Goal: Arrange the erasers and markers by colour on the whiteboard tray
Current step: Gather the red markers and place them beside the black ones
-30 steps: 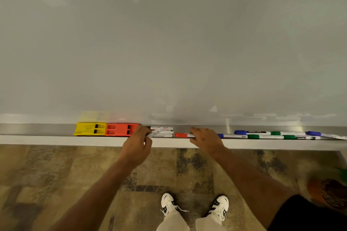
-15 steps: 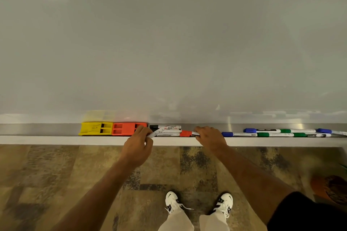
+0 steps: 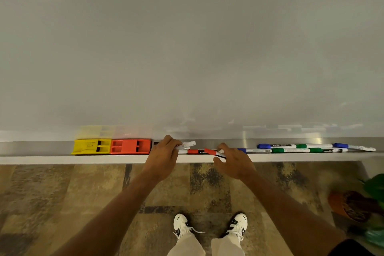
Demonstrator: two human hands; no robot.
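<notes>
A yellow eraser point(image 3: 91, 146) and an orange-red eraser point(image 3: 131, 146) lie side by side at the left of the whiteboard tray point(image 3: 41, 148). My left hand point(image 3: 164, 156) grips a white marker point(image 3: 188, 144) just right of the orange eraser; its cap is hidden by my fingers. My right hand point(image 3: 233, 161) pinches a red-capped marker point(image 3: 213, 152), tilted just above the tray's front edge. Another red marker point(image 3: 193, 151) lies between my hands. Blue markers point(image 3: 265, 146) and green markers point(image 3: 279, 150) lie in a row to the right.
The whiteboard point(image 3: 187, 48) fills the upper view. Below the tray are patterned carpet, my white shoes point(image 3: 182, 225) and a potted plant point(image 3: 353, 206) at the right.
My right hand has lifted the red-capped marker off the tray and drawn it toward the front edge. My left hand has slid slightly right, still holding its marker.
</notes>
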